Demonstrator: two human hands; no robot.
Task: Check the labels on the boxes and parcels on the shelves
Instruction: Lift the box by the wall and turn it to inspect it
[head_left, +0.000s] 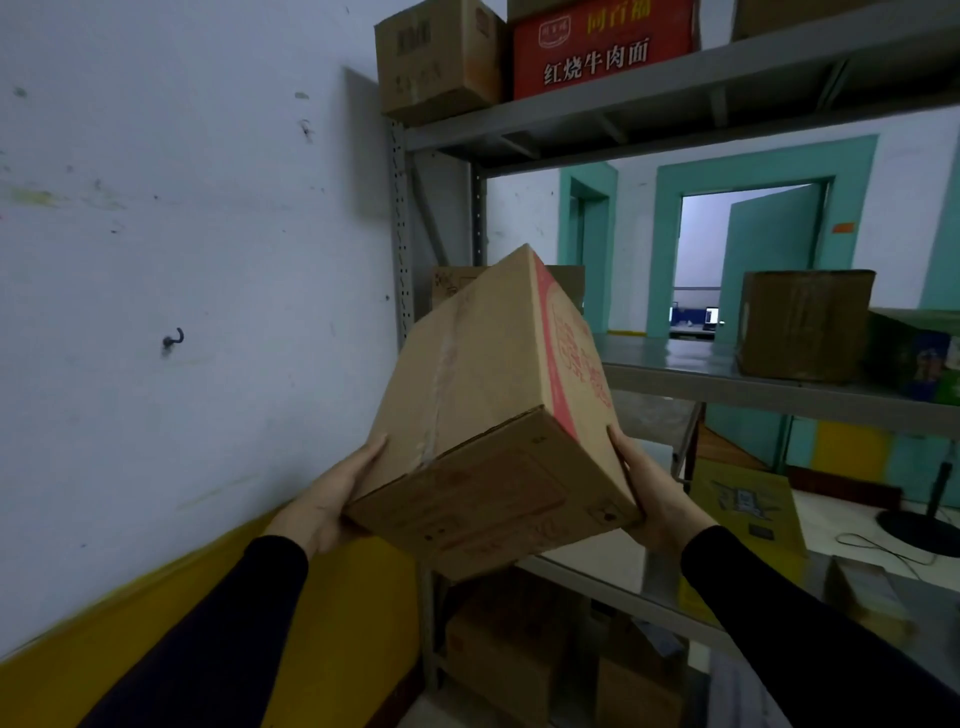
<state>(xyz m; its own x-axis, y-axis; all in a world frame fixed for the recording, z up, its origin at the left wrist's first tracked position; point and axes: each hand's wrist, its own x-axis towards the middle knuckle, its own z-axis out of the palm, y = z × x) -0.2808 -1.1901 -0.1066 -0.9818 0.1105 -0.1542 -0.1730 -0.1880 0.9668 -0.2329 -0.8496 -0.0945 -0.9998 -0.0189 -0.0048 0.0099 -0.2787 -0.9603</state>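
Shelving: grey metal shelf rack (675, 85) stands against the white wall (182, 208), with a top shelf, a middle shelf at about chest level and lower shelves below the hands.
Top shelf: red carton (602, 52) with yellow and white Chinese print stands closed, just beside a plain brown carton (436, 57) at the rack's left end; both are shut, contents not visible.
Middle shelf: dark brown box (802, 325) stands closed to the right, touching or just beside a printed green box (922, 358) at the frame edge; another brown box (452, 283) at the left end is mostly hidden behind the held one.
Lower shelves: yellow flat box (748, 509) lies on the shelf beyond the right wrist; several brown cartons (498, 660) sit in shadow underneath, too dim to read.
Held box: cardboard box (493, 415) with red print along its right face is off the shelves, tilted in the air in front of the rack's left end, one taped seam running up its upper face; flaps closed, contents unseen. Faint red marking on the near face is too blurred to read.
Left hand: left hand (337, 493) presses flat against the box's lower left side, fingers straight, palm bearing it.
Right hand: right hand (649, 493) presses the lower right side likewise, fingers extended along the red-printed face.
Sleeves: both forearms wear dark sleeves (234, 623).
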